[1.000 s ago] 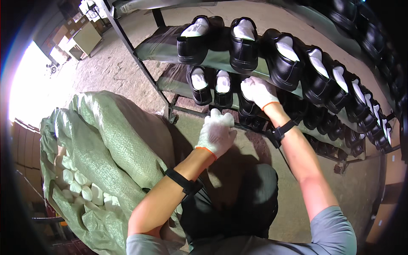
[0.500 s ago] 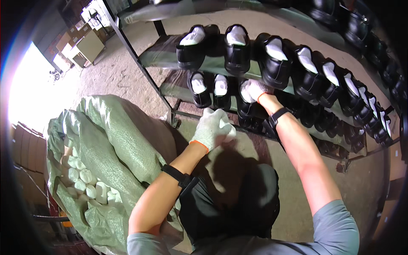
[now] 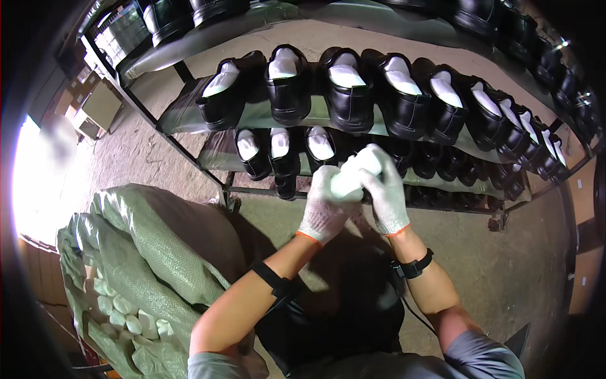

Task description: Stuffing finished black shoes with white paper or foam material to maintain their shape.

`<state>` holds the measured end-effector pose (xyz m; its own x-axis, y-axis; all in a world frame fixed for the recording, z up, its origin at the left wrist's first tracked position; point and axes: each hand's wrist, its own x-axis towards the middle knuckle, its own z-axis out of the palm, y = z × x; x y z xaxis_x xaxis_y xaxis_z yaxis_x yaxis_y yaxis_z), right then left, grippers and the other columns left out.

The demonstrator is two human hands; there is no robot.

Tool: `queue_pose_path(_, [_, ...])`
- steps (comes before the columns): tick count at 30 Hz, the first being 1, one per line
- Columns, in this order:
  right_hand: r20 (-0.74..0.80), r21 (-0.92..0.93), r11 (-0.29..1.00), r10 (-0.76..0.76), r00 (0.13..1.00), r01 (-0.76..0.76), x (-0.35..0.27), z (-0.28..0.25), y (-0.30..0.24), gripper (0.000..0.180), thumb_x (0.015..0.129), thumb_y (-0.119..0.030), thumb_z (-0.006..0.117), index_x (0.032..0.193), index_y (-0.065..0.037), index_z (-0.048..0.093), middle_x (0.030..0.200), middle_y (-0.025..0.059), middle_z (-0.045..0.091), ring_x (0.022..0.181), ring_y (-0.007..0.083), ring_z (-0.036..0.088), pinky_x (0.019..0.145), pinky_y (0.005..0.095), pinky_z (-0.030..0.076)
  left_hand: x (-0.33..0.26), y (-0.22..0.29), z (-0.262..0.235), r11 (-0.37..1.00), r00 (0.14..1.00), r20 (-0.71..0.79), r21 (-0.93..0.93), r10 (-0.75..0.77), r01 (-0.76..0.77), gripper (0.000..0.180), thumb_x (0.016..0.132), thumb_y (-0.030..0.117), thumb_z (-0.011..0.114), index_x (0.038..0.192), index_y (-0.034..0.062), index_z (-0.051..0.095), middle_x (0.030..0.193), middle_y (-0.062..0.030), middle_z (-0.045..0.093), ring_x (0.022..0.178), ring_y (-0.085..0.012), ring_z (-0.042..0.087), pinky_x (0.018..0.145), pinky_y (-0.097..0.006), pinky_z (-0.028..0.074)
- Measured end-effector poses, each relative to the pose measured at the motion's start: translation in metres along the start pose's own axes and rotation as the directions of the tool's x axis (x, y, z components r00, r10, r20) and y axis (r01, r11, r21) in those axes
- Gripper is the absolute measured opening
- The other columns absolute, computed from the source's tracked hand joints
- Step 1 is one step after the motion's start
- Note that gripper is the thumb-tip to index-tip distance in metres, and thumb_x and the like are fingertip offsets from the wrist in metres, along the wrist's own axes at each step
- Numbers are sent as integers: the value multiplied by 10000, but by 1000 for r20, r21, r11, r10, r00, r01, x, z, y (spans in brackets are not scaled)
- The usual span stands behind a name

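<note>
Between my two white-gloved hands is a pale, elongated shoe stuffing (image 3: 347, 181), in front of the lower shelf. My left hand (image 3: 322, 211) closes round its near left end. The fingers of my right hand (image 3: 389, 197) grip its far right end. Just beyond, a black shoe (image 3: 320, 166) on the lower shelf has white stuffing in its opening. Two more stuffed shoes stand to its left. Above them, a row of black shoes (image 3: 351, 110), also filled with white stuffing, lines the upper shelf. My gloves hide part of the lower row.
At my left stands a green woven sack (image 3: 154, 237), its mouth showing several white stuffings (image 3: 132, 324). The rack's dark metal frame (image 3: 142, 110) runs along its left end. More shoes sit on a top shelf (image 3: 221, 33). Cartons (image 3: 79, 91) are at the far left.
My right hand has come out of the lower-shelf shoe, which now shows white stuffing. Both hands have come together on another stuffing. The view has shifted right.
</note>
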<state>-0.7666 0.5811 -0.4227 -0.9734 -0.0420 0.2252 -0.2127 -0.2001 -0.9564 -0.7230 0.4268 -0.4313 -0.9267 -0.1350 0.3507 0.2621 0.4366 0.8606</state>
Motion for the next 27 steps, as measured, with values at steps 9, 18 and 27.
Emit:
queue_pose_path(9, [-157,-900,436,-288,945,-17,143,-44,92,496,859,-208,821,1309,-27,717,1372,292,728,1266,451,697,1144,499,533,-24,81,-27,994,875,474,-11,99,-106,366,922,70,776,1260,17,647,1217,-207,640,1085,-370,711,900,-447,622])
queue_pose_path(18, [608,-697,247,-295,737,673,168,-53,115,301,1107,-272,599,1049,-8,734,1059,275,747,1009,508,703,877,578,556,-77,167,-244,793,980,147,577,135,-196,220,922,12,678,1138,12,718,1124,-174,698,1011,-387,717,882,-445,612])
queue_pose_path(27, [441,-880,-169,56,896,444,198,-38,107,401,1118,-414,574,1189,-78,780,1165,264,754,1103,454,711,908,577,541,-260,73,-486,282,599,-724,529,-343,800,478,874,32,719,1349,-4,682,1323,-251,715,1184,-383,734,1043,-453,589])
